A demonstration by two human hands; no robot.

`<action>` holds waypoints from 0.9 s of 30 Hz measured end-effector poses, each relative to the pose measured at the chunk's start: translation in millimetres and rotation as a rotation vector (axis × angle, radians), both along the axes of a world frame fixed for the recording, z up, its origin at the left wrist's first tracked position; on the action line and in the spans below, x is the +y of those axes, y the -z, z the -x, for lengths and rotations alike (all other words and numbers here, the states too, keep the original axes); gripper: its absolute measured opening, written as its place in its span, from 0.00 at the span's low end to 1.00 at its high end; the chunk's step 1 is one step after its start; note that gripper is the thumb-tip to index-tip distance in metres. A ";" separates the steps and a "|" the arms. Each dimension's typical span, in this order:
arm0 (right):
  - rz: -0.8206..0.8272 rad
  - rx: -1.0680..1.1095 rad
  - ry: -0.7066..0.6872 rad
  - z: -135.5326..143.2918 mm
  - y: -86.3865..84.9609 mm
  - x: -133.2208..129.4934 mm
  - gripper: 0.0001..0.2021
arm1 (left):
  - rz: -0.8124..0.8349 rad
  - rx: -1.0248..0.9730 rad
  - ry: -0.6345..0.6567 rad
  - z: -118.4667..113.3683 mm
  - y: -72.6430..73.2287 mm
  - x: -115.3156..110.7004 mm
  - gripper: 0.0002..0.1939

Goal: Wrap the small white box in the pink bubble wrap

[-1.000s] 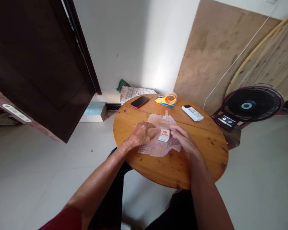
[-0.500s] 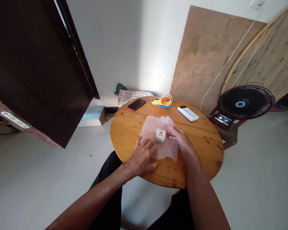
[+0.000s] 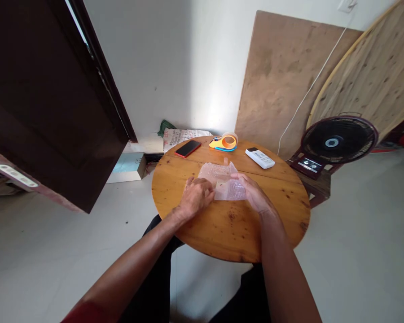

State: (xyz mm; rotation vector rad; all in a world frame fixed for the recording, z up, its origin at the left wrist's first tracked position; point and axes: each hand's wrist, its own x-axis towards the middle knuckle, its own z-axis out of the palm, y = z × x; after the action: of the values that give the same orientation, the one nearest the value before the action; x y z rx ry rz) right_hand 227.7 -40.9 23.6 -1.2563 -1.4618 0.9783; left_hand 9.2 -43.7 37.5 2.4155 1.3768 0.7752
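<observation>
The bubble wrap (image 3: 227,185) lies near the middle of the round wooden table (image 3: 229,224), a little toward its far edge, and its near half is folded up over the small box (image 3: 221,184), which shows only as a pale blur through the plastic. My left hand (image 3: 195,197) sits at the wrap's left edge with the fingers curled down onto the fold, pinching the plastic against the tabletop. My right hand (image 3: 252,194) is at the wrap's right edge, fingers bent and pressing the folded sheet down; both hands grip the wrap and neither holds anything else. The 2 hands are well apart, with the wrapped box between them. Along the far edge of the table lie 3 things: a red phone (image 3: 187,148) toward the far left, an orange and blue tape dispenser (image 3: 224,142) at the very back, and a white remote (image 3: 260,158) toward the far right. Off the table's right side a black fan (image 3: 338,141) stands on the floor, before wooden boards leaning on the wall. A dark door (image 3: 54,98) hangs open to the left.
</observation>
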 end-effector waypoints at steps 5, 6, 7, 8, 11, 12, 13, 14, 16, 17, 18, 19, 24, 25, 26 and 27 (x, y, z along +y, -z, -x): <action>0.106 -0.059 -0.001 -2.1 4.1 2.4 0.28 | 0.007 0.046 -0.022 -16.7 -15.2 30.8 0.07; 0.128 -0.063 0.015 -1.0 6.2 3.9 0.28 | 0.018 0.049 -0.040 -20.2 -15.0 34.8 0.07; 0.141 -0.054 0.029 0.3 8.2 5.5 0.26 | 0.040 0.048 -0.062 -23.2 -13.7 38.3 0.06; 0.148 -0.043 0.045 1.7 10.3 7.1 0.23 | 0.064 0.039 -0.087 -25.7 -11.3 41.2 0.06; 0.138 -0.028 0.127 4.1 16.0 11.8 0.20 | 0.144 -0.033 -0.125 -29.7 0.4 47.4 0.06; 0.130 -0.031 0.163 4.0 17.9 13.1 0.20 | 0.171 -0.075 -0.124 -30.1 5.2 49.1 0.06; 0.121 -0.034 0.192 3.7 19.6 14.3 0.20 | 0.198 -0.127 -0.117 -30.3 10.3 50.8 0.06; 0.112 -0.035 0.214 3.3 21.0 15.3 0.20 | 0.222 -0.185 -0.104 -30.4 15.5 52.6 0.06; 0.102 -0.034 0.233 2.9 22.8 16.5 0.19 | 0.262 -0.310 -0.061 -30.8 25.4 56.1 0.05; 0.102 -0.038 0.234 3.0 22.9 16.5 0.19 | 0.280 -0.373 -0.037 -31.2 29.6 57.7 0.05; 0.106 -0.044 0.236 3.5 22.5 16.3 0.19 | 0.299 -0.433 -0.020 -31.7 33.2 59.2 0.04; 0.111 -0.049 0.239 4.3 21.7 15.8 0.19 | 0.322 -0.490 -0.009 -32.2 35.9 60.3 0.04; 0.155 -0.025 0.257 7.8 17.0 13.1 0.20 | 0.443 -0.692 0.012 -32.4 38.4 60.3 0.02; 0.163 -0.035 0.249 7.9 16.9 13.0 0.20 | 0.461 -0.705 0.015 -31.9 38.1 59.7 0.03; 0.168 -0.053 0.238 7.8 17.1 13.0 0.20 | 0.472 -0.709 0.019 -31.4 38.0 59.1 0.04; 0.171 -0.075 0.227 7.6 17.3 13.0 0.20 | 0.476 -0.708 0.022 -30.8 38.3 58.6 0.05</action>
State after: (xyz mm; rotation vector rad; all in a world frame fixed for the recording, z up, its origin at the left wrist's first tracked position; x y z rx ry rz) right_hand 220.1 -27.9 6.3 -1.5611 -1.2785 0.9259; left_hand 40.0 14.9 -0.8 1.5661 1.0756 1.0204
